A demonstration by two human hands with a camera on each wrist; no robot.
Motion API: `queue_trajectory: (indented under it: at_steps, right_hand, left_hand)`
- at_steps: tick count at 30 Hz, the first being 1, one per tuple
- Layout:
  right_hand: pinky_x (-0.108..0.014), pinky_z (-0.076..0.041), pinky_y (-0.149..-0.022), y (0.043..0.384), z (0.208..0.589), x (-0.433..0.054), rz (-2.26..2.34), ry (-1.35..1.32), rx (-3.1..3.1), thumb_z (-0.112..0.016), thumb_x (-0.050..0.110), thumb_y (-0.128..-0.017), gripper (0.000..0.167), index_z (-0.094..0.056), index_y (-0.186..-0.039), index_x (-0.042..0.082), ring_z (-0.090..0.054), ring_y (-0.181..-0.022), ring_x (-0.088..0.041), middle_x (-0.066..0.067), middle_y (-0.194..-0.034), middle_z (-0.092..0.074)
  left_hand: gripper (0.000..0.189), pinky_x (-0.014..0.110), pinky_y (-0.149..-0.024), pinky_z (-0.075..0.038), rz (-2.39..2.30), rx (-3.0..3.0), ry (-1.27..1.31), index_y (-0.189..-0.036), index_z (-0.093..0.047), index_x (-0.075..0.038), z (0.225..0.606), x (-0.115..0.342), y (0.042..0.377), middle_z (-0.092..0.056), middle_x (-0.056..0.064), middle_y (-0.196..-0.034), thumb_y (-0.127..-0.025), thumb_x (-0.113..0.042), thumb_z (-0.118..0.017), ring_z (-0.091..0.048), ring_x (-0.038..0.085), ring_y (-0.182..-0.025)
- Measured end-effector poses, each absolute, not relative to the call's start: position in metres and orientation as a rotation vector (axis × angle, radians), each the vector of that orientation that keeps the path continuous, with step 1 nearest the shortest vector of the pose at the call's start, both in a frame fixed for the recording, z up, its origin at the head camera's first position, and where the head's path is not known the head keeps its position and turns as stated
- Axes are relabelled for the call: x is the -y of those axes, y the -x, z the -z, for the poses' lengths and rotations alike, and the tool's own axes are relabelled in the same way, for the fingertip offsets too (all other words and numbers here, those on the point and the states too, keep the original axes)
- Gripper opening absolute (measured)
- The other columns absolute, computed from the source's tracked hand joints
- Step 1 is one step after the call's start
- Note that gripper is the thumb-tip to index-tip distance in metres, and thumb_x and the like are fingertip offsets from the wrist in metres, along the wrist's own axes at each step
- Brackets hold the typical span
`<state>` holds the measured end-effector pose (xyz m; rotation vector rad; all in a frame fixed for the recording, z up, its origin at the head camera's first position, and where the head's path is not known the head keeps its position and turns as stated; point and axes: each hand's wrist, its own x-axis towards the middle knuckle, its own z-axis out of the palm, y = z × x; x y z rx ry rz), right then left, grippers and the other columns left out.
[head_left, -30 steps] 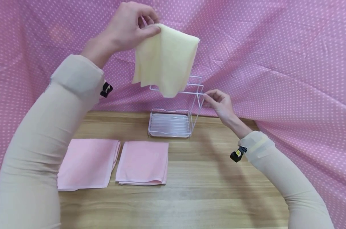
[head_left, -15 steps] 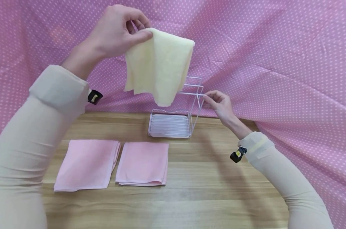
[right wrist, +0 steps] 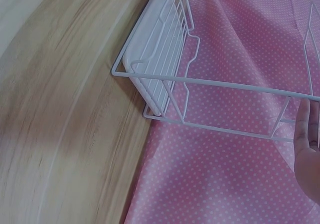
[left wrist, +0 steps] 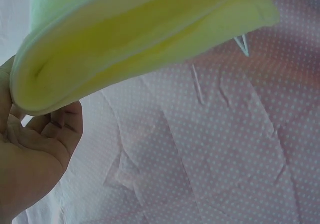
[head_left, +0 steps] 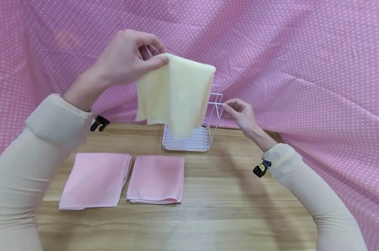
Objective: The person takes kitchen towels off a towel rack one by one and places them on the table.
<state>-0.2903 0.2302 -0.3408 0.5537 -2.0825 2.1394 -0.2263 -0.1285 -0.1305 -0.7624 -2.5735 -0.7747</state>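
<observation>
My left hand (head_left: 126, 59) pinches a folded yellow cloth (head_left: 189, 94) by its upper left edge. The cloth hangs in the air in front of the white wire rack (head_left: 215, 115) and hides much of its upper bars. In the left wrist view the cloth's folded layers (left wrist: 125, 43) open toward the camera, with the thumb side of the hand at one end. At the rack's upper right corner, my right hand (head_left: 242, 115) pinches the front bar between thumb and fingers. The right wrist view shows those fingers (right wrist: 303, 126) at the rack's top end.
A white tray (head_left: 195, 143) sits in the rack's base, on the wooden table (head_left: 227, 209). Two folded pink cloths lie in front: the left pink cloth (head_left: 95, 181) and the right pink cloth (head_left: 156, 177). A pink dotted curtain (head_left: 302, 69) hangs behind.
My left hand first moved left with the yellow cloth, then came down, and the cloth now overlaps the tray in view. The right hand and the rack have stayed in place.
</observation>
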Motion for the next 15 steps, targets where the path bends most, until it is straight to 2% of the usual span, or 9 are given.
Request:
queue_trajectory:
  at_steps: [6, 15]
  right_hand:
    - [-0.030, -0.066, -0.079, 0.290, 0.339, -0.230, -2.153, -0.557, 2.096, -0.067, 0.003, -0.101, 0.012, -0.073, -0.101, 0.013, -0.078, -0.082, -0.016, -0.006, -0.092, -0.074]
    - [-0.028, -0.065, -0.081, 0.291, 0.337, -0.233, -2.110, -0.531, 2.167, -0.068, 0.006, -0.102, 0.010, -0.072, -0.102, 0.015, -0.076, -0.082, -0.011, -0.003, -0.094, -0.074]
  left_hand:
    - [0.019, 0.014, -0.070, -0.046, 0.803, 2.543, 0.809, -0.108, -0.079, -0.012, 0.145, 0.127, 0.212, -0.075, 0.010, -0.099, -0.100, -0.028, -0.072, -0.058, 0.007, -0.077]
    - [0.013, 0.016, -0.069, -0.048, 0.884, 2.514, 0.906, -0.102, -0.079, -0.010, 0.164, 0.120, 0.197, -0.075, 0.010, -0.090, -0.100, -0.021, -0.072, -0.061, 0.014, -0.077]
